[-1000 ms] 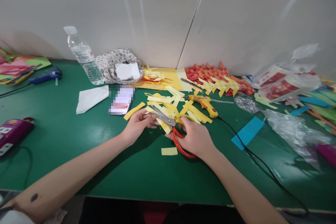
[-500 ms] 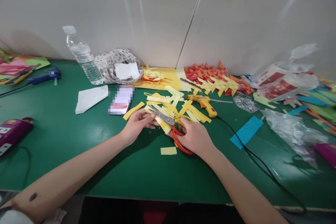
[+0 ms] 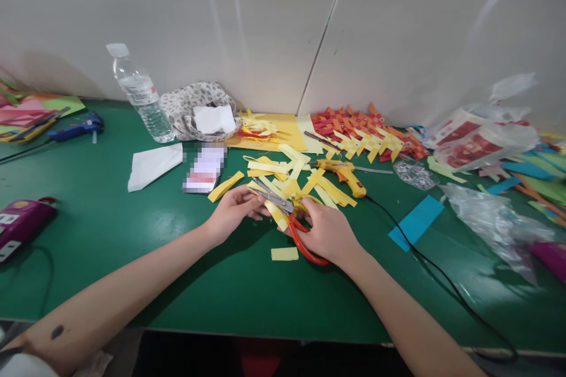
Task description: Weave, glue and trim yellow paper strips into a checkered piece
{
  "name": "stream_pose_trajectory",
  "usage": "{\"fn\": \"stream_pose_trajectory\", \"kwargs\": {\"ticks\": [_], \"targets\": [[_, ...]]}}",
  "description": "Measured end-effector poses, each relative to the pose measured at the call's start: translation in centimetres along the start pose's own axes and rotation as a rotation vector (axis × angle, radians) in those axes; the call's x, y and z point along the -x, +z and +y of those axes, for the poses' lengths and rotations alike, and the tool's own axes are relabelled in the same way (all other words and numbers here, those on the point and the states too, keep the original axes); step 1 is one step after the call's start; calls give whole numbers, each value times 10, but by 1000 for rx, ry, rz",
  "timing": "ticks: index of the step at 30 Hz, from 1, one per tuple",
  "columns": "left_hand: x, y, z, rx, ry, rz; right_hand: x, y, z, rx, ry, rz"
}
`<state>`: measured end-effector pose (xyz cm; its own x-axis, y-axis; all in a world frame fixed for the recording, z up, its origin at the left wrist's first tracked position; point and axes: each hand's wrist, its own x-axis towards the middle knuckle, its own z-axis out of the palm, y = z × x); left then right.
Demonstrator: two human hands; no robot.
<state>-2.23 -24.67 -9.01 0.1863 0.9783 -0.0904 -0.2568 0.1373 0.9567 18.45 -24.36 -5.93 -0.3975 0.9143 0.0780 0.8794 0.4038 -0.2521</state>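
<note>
My right hand (image 3: 329,231) grips red-handled scissors (image 3: 289,218) with its fingers through the loops. The metal blades point left and up across a yellow paper strip (image 3: 276,212). My left hand (image 3: 232,209) pinches the left end of that strip, just left of the blades. Both hands rest low over the green table (image 3: 132,235). A pile of yellow paper strips (image 3: 292,177) lies right behind the hands. A small cut yellow piece (image 3: 285,254) lies on the table in front of the scissors.
A yellow glue gun (image 3: 345,175) with a black cord (image 3: 442,277) lies right of the pile. Woven red-orange paper pieces (image 3: 362,129), a water bottle (image 3: 140,94), a phone (image 3: 204,169), a white napkin (image 3: 152,165), a blue paper piece (image 3: 415,221) and plastic bags (image 3: 495,224) surround the work spot.
The scissor blades have closed a little on the strip, and both hands stayed almost in place.
</note>
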Motion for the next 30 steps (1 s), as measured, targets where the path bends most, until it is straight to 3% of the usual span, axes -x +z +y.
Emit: {"fn": "stream_pose_trajectory", "kwargs": {"ticks": [19,25,30], "targets": [[2,1,6,-5,-18,-14,-2,3,5,11,10,51],[1,1,13,-5,78,115,-2,2,7,-5,2,72],[0,-2,13,-25,108,169,-3,-4,5,-87,30,3]]}}
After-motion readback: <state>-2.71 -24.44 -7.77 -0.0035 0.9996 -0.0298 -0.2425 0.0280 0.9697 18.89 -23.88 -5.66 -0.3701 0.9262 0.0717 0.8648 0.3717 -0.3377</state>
